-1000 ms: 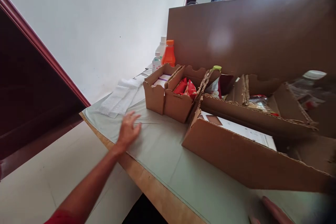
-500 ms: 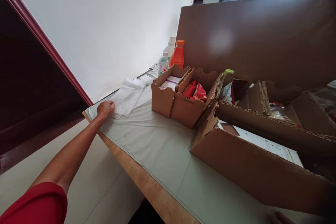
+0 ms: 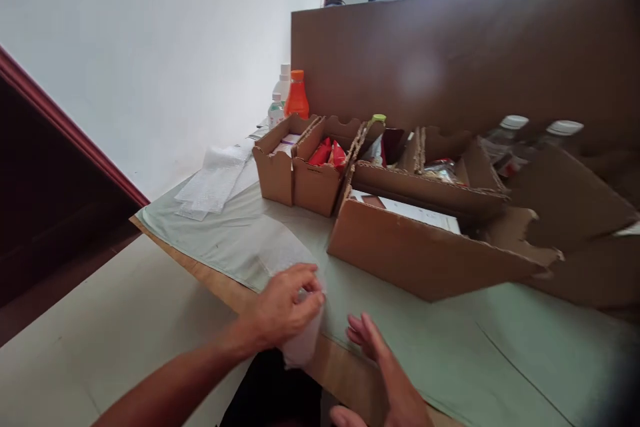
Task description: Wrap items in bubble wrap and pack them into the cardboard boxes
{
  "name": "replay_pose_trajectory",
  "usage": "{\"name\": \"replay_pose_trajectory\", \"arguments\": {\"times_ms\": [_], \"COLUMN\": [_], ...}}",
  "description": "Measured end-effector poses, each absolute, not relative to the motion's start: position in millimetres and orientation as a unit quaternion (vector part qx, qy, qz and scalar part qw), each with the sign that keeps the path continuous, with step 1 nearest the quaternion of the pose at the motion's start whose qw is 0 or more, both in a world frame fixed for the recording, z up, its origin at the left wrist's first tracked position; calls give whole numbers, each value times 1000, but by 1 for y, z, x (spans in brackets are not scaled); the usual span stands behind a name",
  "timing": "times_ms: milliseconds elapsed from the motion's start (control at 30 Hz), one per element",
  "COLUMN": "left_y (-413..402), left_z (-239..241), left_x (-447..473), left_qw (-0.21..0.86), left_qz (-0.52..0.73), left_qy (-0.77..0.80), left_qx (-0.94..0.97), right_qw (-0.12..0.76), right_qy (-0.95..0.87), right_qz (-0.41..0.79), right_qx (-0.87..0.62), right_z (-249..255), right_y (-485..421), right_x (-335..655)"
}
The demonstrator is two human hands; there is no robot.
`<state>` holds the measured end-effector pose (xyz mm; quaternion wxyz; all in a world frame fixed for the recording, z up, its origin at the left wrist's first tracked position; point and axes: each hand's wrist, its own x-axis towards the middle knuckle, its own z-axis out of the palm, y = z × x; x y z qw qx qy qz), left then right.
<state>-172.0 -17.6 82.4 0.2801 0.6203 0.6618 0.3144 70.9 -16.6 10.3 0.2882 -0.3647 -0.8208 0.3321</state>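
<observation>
Pinched between the fingers of my left hand (image 3: pixel 287 300) is a sheet of bubble wrap (image 3: pixel 285 248), held over the table's front edge. Part of the sheet lies on the cloth behind the hand, and part hangs below it. Just to the right, my right hand (image 3: pixel 377 360) is apart from the sheet, thumb and fingers spread, with nothing in it. More bubble wrap (image 3: pixel 215 177) lies in a loose pile at the table's far left corner.
Open cardboard boxes stand across the table: one with red packets (image 3: pixel 327 153), a long one (image 3: pixel 415 247) with a white box (image 3: pixel 410 211) inside. Behind them are an orange bottle (image 3: pixel 297 97), clear bottles (image 3: pixel 507 133) and a tall brown board (image 3: pixel 450 47). Pale green cloth (image 3: pixel 475 340) covers the table.
My left hand has brought a bubble wrap sheet from the far left pile to the table's near edge. My right hand has come into fuller view. The camera has turned right.
</observation>
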Motion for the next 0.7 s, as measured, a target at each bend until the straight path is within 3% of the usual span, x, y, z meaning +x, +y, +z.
{"name": "replay_pose_trajectory", "arguments": {"times_ms": [100,167,400,500,700], "left_y": [-24,-31,-33,-12,29], "left_z": [74,67,19,6,3], "left_x": [-131,-123,-180,-206,-222], "left_qw": [420,431,9,-13,42], "left_qz": [362,371,408,383,308], "left_qy": [579,560,696,748,796], "left_qx": [598,603,591,542,519], "right_qw": [304,311,316,301,226], "right_qy": [-701,-645,-613,-658,-688], "right_qz": [453,463,504,493,475], "right_qx": [-460,-523,-520,-482,-500], "right_z": [15,13,11,12,22], "right_y": [-27,-22,-21,-25,-36], "right_x": [56,61,90,98,111]}}
